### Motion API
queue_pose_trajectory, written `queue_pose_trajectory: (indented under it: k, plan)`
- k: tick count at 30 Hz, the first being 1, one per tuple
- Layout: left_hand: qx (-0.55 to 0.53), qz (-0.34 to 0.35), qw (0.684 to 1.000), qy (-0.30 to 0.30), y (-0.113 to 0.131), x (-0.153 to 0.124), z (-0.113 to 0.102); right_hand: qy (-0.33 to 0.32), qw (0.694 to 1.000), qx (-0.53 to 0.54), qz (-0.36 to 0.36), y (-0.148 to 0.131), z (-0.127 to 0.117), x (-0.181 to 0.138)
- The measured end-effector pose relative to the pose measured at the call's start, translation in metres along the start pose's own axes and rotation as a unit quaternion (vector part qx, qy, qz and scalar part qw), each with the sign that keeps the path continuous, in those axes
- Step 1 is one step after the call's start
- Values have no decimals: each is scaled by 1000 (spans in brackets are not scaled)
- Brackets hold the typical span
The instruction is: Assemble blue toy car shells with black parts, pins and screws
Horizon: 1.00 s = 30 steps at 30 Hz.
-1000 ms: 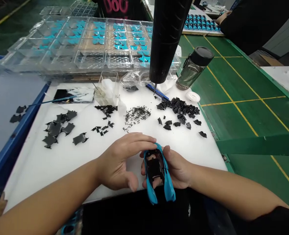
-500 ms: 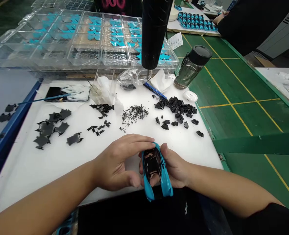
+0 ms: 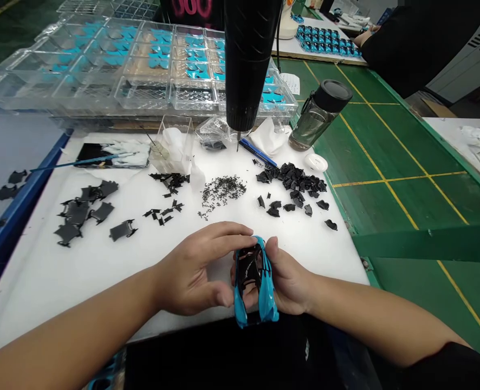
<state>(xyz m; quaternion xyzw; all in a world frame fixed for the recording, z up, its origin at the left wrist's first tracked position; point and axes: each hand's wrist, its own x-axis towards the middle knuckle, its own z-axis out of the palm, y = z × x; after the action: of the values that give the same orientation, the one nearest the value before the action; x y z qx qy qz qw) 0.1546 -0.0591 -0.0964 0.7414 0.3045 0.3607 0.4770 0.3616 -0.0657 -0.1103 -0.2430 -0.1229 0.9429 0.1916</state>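
A blue toy car body (image 3: pixel 269 292) with a black inner part lies upside down between my hands at the near edge of the white work board (image 3: pixel 40 271). My right hand (image 3: pixel 291 279) grips it from the right side. My left hand (image 3: pixel 195 271) curls round its left side, with the fingers over the front end and the thumb against the lower edge. A black electric screwdriver (image 3: pixel 248 59) hangs above the board, tip down.
On the board lie flat black plates (image 3: pixel 85 208), small black clips (image 3: pixel 169 197), a scatter of tiny screws (image 3: pixel 221 190) and a heap of black parts (image 3: pixel 294 184). Clear trays of blue pieces (image 3: pixel 142 65) stand behind. A dark-capped bottle (image 3: pixel 319 114) stands right.
The blue car body has tilted and turned a little to the left within my hands. My left thumb has closed against it. The view has shifted slightly.
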Motion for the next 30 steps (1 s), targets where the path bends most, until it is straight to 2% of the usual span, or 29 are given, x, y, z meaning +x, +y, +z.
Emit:
queue_pose_trajectory:
  k: [5, 7, 11, 13, 17, 21, 30]
  plan:
    - [-23, -15, 999, -28, -1, -2, -1, 38, 999, -17, -28, 3, 2, 1]
    - [-43, -39, 998, -19, 0, -1, -2, 36, 998, -19, -38, 3, 4, 2]
    - [-90, -178, 979, 29, 3, 2, -1, 10, 999, -27, -31, 4, 4, 1]
    - [-137, -218, 966, 13, 3, 5, 0, 15, 999, -30, -13, 4, 3, 0]
    - [-244, -244, 938, -27, 4, 8, 2, -3, 999, -29, 41, 7, -1, -1]
    - [-294, -283, 913, -14, 6, 9, 3, -39, 996, -39, 72, 9, -2, -2]
    - [-238, -264, 934, -24, 2, 3, 6, -60, 986, -105, 118, 5, 4, -1]
